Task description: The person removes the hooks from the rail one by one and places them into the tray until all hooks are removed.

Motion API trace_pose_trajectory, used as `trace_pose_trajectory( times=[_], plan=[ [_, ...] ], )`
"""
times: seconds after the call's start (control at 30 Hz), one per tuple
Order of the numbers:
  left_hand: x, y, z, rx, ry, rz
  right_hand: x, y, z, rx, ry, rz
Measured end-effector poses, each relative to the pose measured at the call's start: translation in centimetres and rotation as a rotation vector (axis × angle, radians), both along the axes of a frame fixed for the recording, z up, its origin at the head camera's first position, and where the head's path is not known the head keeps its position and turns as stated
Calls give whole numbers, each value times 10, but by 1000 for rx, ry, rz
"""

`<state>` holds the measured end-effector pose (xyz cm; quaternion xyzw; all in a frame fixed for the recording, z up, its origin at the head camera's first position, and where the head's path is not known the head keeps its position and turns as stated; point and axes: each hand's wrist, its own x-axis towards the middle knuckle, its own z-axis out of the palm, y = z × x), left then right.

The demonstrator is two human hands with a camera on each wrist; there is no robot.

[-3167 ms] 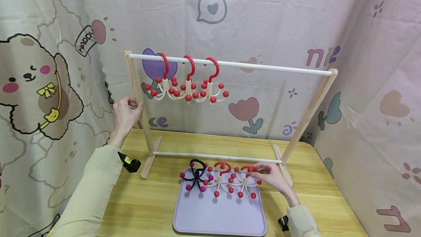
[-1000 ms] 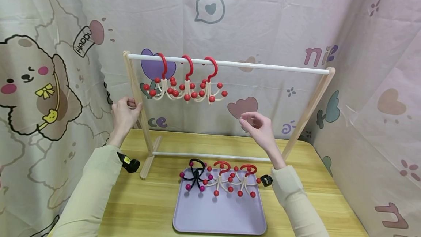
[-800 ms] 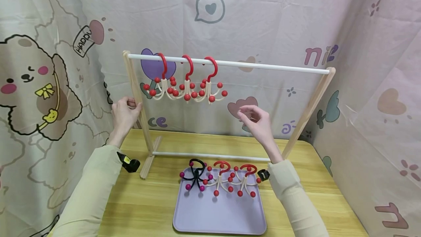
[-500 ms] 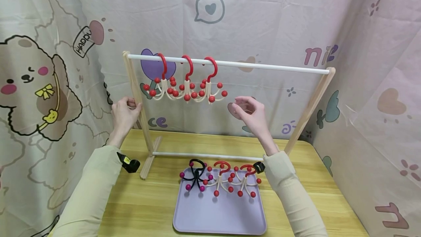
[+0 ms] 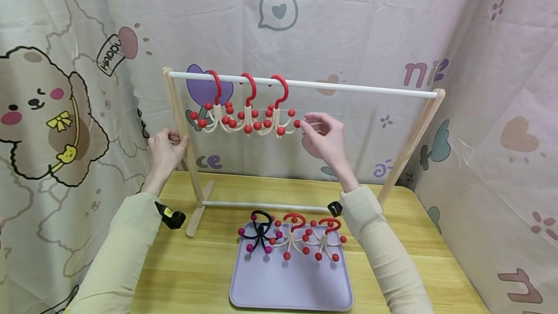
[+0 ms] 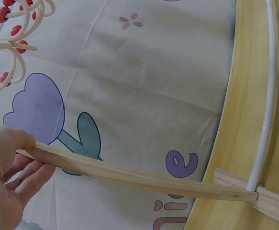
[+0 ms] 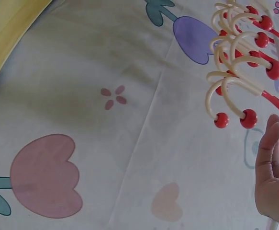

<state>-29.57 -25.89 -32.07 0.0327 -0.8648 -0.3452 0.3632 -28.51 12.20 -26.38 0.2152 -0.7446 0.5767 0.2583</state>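
Note:
A wooden rack with a white top rail [image 5: 357, 88] stands on the yellow table. Three red-hooked hangers with cream arms and red balls hang at the rail's left end; the rightmost [image 5: 280, 110] is nearest my right hand. My right hand [image 5: 320, 130] is raised beside it, fingers relaxed and empty, fingertips close to a red ball [image 5: 297, 123]. In the right wrist view the hangers [image 7: 239, 62] sit just left of my right hand's fingers [image 7: 272, 158]. My left hand [image 5: 166, 148] grips the rack's left post [image 6: 129, 173].
A lilac tray [image 5: 289, 282] lies at the table's front. At its far edge lie a black hanger with magenta balls [image 5: 259, 234] and two red ones [image 5: 311, 239]. The rack's lower white bar [image 5: 261, 205] runs behind the tray. Patterned cloth hangs all around.
My right hand left the red hangers on the tray, then rose up and left, empty, to the rightmost hanging hanger. My left hand kept hold of the post.

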Motion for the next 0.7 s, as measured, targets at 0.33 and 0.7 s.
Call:
trace_pose_trajectory(
  times=[0.33,0.7],
  plan=[
    [0,-1,0,2,0,2,-10,-19,19,-14,49,29],
    [-3,-2,-1,-4,7,4,-19,-36,31,-3,38,15]
  ],
)
